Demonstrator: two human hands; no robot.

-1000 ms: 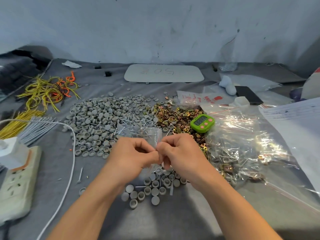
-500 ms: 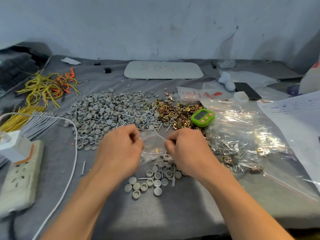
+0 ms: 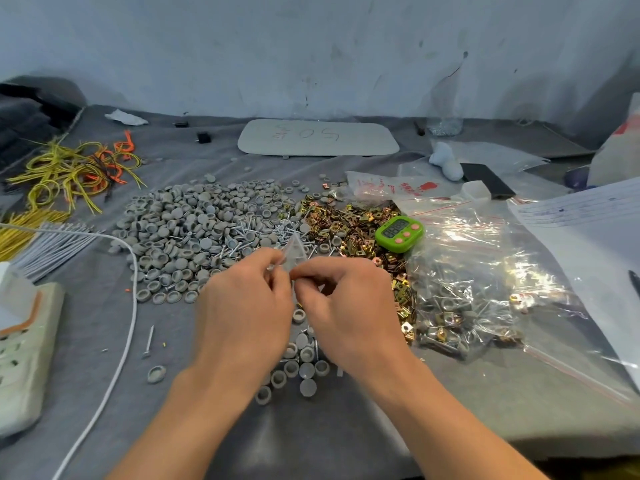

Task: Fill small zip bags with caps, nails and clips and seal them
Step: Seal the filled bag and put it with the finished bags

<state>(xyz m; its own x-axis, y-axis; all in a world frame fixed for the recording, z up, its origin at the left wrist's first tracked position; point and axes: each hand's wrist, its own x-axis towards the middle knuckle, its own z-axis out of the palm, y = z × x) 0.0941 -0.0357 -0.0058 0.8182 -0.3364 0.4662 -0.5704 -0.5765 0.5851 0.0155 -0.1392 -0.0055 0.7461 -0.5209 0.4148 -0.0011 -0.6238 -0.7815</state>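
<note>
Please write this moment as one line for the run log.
step: bag handling | small zip bag: held over loose caps | left hand: pinches bag | right hand: pinches bag | seal: cannot tell

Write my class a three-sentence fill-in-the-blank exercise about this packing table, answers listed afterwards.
The left hand and right hand both pinch a small zip bag of ____ plastic.
The pile of caps is ____.
The timer beside the brass clips is ____.
Missing words: clear; grey; green.

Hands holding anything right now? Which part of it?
Yes: small clear zip bag, pinched by the fingers of left hand and right hand below its upstanding corner; exact edge hidden.
</note>
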